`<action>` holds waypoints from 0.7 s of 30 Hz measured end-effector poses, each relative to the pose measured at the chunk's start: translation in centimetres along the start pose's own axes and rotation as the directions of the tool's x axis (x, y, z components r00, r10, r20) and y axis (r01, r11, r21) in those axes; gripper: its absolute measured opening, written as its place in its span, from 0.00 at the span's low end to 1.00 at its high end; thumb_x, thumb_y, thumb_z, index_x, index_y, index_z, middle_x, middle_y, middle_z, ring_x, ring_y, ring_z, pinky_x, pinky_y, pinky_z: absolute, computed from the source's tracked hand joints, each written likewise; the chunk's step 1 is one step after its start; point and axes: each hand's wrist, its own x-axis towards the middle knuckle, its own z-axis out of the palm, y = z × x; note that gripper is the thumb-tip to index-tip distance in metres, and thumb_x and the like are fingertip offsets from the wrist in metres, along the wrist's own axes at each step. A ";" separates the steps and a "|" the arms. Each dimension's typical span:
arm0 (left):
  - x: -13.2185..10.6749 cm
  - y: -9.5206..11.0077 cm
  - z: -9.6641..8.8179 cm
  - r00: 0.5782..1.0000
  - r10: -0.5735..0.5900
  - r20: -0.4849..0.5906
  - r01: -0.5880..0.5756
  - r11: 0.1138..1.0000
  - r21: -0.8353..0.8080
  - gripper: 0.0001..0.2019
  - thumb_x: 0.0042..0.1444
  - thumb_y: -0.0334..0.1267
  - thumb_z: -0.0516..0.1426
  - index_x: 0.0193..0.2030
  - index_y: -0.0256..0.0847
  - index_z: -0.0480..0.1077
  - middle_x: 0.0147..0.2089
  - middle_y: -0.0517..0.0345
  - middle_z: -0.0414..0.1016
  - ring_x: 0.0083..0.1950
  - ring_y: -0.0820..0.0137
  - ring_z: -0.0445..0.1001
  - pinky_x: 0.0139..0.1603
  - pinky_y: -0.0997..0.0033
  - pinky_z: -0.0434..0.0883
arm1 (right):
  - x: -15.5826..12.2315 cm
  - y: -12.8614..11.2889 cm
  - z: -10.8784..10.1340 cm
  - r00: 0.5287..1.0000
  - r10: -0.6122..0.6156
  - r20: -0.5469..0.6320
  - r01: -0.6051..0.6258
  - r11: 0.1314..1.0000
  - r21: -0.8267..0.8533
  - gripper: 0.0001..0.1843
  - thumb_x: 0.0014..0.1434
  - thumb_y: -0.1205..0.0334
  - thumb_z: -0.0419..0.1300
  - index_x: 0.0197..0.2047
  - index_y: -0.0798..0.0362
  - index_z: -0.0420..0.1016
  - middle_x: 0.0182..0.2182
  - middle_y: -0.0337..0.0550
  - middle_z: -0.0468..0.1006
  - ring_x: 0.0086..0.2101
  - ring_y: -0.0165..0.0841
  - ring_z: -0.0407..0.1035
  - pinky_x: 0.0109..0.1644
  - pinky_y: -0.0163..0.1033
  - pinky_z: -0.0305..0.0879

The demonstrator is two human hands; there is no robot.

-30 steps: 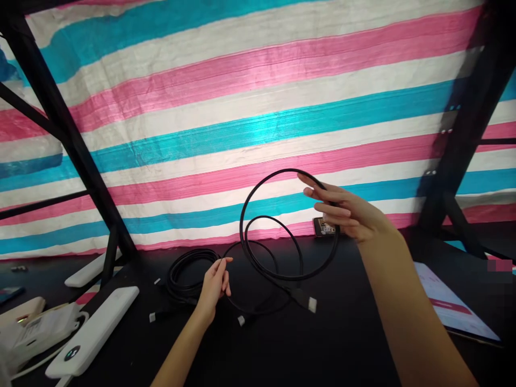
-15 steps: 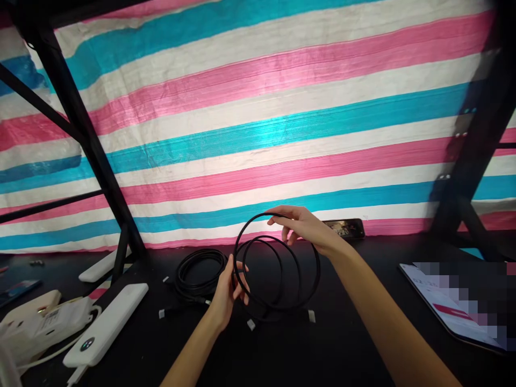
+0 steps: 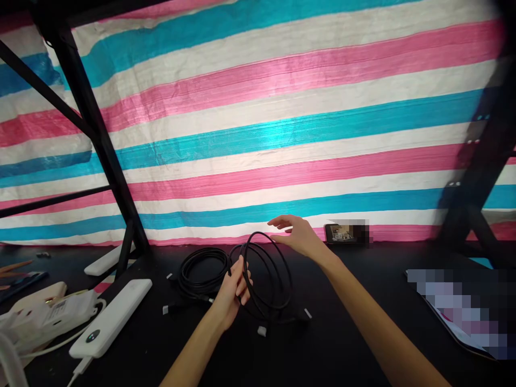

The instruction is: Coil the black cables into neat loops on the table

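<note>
A black cable (image 3: 269, 279) is wound into upright loops above the black table (image 3: 314, 349), its two light plugs lying on the surface below. My left hand (image 3: 234, 287) is closed round the left side of the loops. Just above and behind the top of the loops, my right hand (image 3: 296, 234) hovers with fingers stretched out, holding nothing. To the left of my left hand a second coiled black cable (image 3: 198, 274) lies flat on the table.
White power banks (image 3: 110, 317) and a white adapter with cords (image 3: 44, 317) lie at the left. A phone (image 3: 341, 233) leans at the back by the striped tarp (image 3: 266, 123). A blurred tablet (image 3: 459, 306) is at the right. Black frame posts (image 3: 97, 134) stand on both sides.
The loops have been gathered smaller and lower. My left hand took hold of them, and my right hand let go and opened above them.
</note>
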 end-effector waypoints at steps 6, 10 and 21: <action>-0.1 -0.1 0.2 0.997 0.063 0.050 -0.071 0.979 0.193 0.23 0.45 0.59 0.58 0.27 0.39 0.60 0.10 0.75 0.46 0.10 0.83 0.48 0.15 0.80 0.44 | -1.3 -2.7 0.8 0.940 0.033 0.339 -0.036 0.999 0.002 0.23 0.55 0.46 0.54 0.27 0.56 0.79 0.25 0.45 0.78 0.26 0.33 0.71 0.30 0.35 0.63; -0.2 -0.3 0.1 0.995 0.046 0.084 -0.064 0.970 0.234 0.27 0.45 0.65 0.54 0.25 0.38 0.61 0.08 0.72 0.47 0.10 0.81 0.50 0.16 0.78 0.46 | -2.2 -3.6 2.0 0.865 0.068 0.498 -0.018 0.994 -0.106 0.28 0.53 0.40 0.53 0.22 0.56 0.77 0.19 0.43 0.75 0.21 0.30 0.66 0.24 0.33 0.56; 0.0 -0.4 -0.2 0.987 0.009 0.163 -0.031 0.990 0.136 0.30 0.53 0.65 0.42 0.41 0.38 0.63 0.11 0.70 0.54 0.11 0.77 0.57 0.17 0.76 0.47 | -1.3 -3.2 1.2 0.912 0.171 0.372 -0.198 0.980 0.036 0.11 0.54 0.61 0.53 0.31 0.57 0.74 0.26 0.44 0.76 0.23 0.30 0.70 0.23 0.31 0.60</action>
